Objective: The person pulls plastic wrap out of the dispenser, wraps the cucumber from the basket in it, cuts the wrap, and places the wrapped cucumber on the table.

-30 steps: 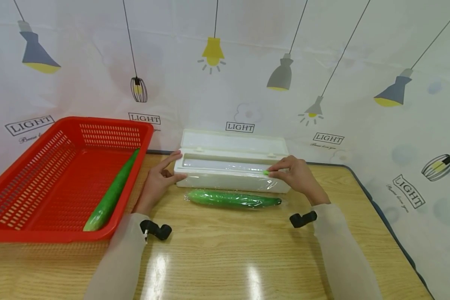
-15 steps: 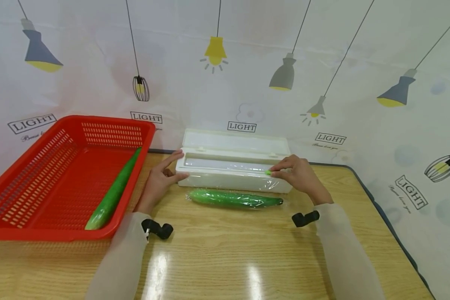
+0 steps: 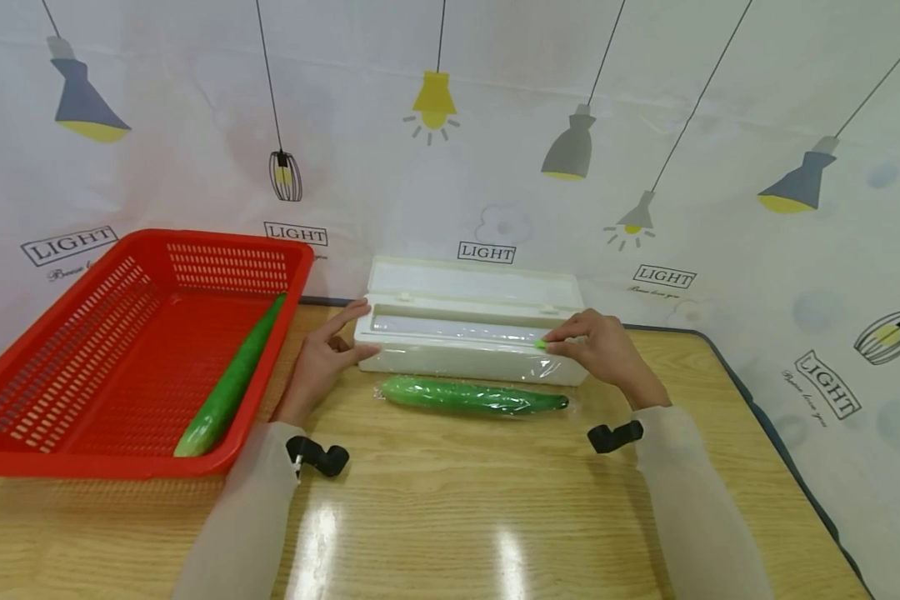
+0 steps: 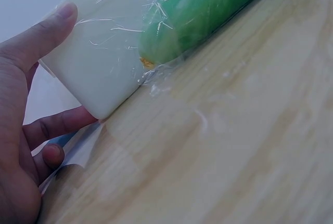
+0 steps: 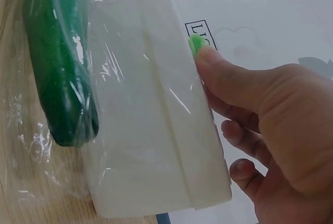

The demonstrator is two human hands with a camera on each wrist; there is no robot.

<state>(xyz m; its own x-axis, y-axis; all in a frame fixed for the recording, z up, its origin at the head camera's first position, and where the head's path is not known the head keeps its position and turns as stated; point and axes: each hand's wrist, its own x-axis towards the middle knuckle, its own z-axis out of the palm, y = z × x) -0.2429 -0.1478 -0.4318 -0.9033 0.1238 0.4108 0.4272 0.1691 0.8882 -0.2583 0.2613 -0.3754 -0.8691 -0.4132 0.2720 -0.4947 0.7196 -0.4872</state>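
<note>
head view has the white box at the back of the surface, its lid up, and a cucumber just in front of it, under clear film that also covers the box's front. the left hand holds the box's left end, thumb on the front, fingers part-spread round the end. the right hand pinches the small green slider near the right of the top edge, thumb and forefinger together on it, the other fingers loosely bent.

the step looks like cutting the film. to do it well, the left hand should steady the box, the film should lie flat and taut over the edge, and the slider should make one level, even stroke; slack or a halt midway could snag it.

"light" stands in boxed capitals on several labels of the backdrop; the script beneath is too blurred to read surely. no writing shows on the box or the red basket, where another cucumber lies.
</note>
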